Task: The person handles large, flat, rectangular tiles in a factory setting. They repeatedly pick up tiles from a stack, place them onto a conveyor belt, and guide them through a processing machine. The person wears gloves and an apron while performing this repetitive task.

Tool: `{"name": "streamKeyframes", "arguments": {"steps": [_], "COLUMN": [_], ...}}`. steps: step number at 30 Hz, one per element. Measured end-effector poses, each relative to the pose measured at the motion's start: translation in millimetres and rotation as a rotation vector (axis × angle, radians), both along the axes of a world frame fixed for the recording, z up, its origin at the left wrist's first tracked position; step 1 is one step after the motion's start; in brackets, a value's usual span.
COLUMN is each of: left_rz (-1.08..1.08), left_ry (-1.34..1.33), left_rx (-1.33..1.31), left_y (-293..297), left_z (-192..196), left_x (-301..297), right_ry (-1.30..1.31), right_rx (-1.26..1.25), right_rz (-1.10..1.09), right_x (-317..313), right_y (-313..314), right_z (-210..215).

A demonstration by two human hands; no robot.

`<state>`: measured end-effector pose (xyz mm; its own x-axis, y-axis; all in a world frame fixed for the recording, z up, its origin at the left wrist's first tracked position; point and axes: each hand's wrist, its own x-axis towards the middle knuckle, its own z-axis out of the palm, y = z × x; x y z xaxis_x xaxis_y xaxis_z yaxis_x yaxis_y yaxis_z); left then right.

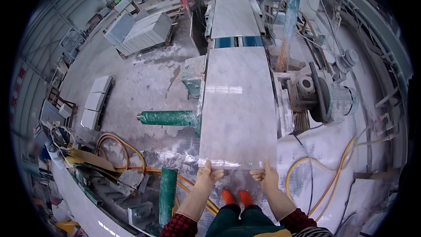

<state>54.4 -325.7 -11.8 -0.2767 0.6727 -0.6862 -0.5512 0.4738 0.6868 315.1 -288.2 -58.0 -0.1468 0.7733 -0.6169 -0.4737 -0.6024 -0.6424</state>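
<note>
Slab: oblong, pale grey, mottled, glossy; clasped by left grip, right grip.

You're in an industrial workshop, by its look one for stone or tile slabs. A ribbed wall rises far to your left beyond a dusty, stained floor. Pale slabs stand there in a stack; a polished slab lies before you, with a finned motor to its right and yellow hoses trailing about.
</note>
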Motion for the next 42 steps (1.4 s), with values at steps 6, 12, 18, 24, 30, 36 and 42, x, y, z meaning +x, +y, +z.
{"name": "streamKeyframes", "arguments": {"steps": [6,12,18,24,30,36,42], "left_rz": [0.018,0.032,0.015,-0.010,-0.045,-0.066,-0.026], "left_ry": [-0.067,-0.091,-0.173,-0.161,-0.133,-0.176,-0.154], "left_rx": [0.175,0.131,0.190,0.164,0.111,0.047,0.050], "left_y": [33,82,107,121,129,137,146], "left_z": [-10,12,6,6,4,-3,-3], "left_x": [-7,-5,-13,-19,-22,-27,-14], "right_ry": [-0.109,-0.108,-0.179,-0.179,-0.163,-0.189,-0.147], "right_rx": [-0.020,0.031,0.021,0.043,0.039,-0.008,-0.074], "right_rz": [-0.097,-0.075,-0.108,-0.095,-0.096,-0.132,-0.161], "right_x": [-18,-19,-25,-30,-28,-32,-14], "right_y": [31,82,106,118,126,134,145], "right_z": [12,18,16,23,21,22,7]}}
